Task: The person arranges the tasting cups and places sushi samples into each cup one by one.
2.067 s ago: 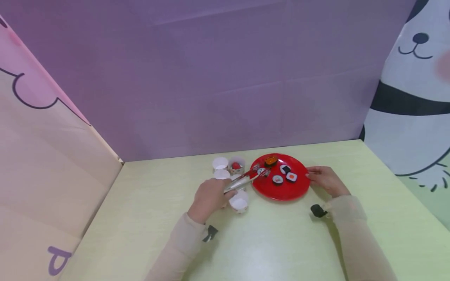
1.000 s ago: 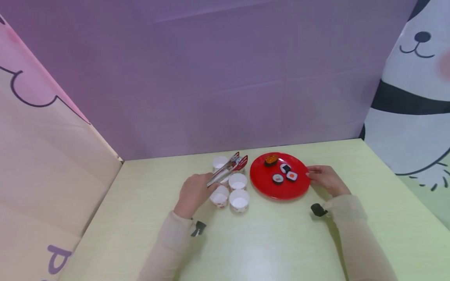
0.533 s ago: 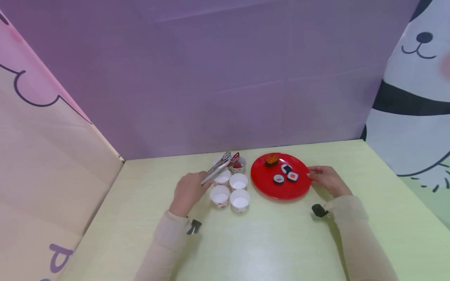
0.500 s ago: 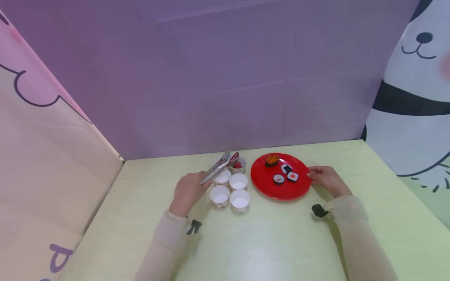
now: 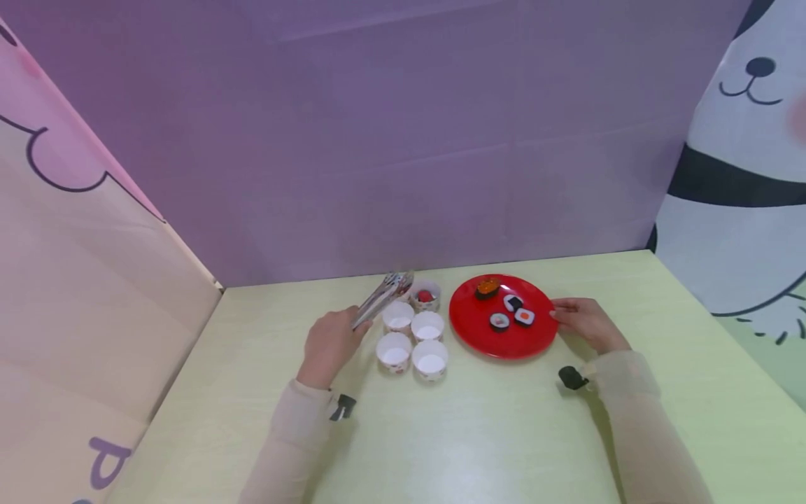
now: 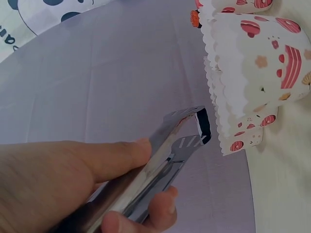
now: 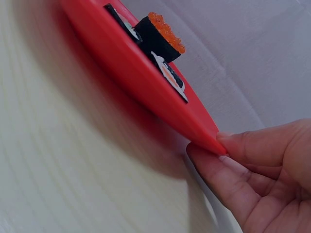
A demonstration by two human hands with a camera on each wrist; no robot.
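Note:
My left hand grips metal tongs, their tips over the far-left cup of a cluster of white paper cups. In the left wrist view a small dark-edged piece, seemingly toy sushi, sits between the tong tips; its face is hidden. A patterned cup stands close by those tips. My right hand pinches the right rim of a red plate between thumb and fingers. On it lie an orange-topped roe sushi, a rice ball, a square roll and a round roll.
A red piece lies in the far-right cup. The cups stand in two columns left of the plate on a pale table. A purple cloth backdrop rises behind the table's far edge, with printed cloths at both sides.
The tongs have lifted a white-faced piece off the plate's left side. My left hand has carried it leftward to the far-left cup. My right hand has stayed on the rim.

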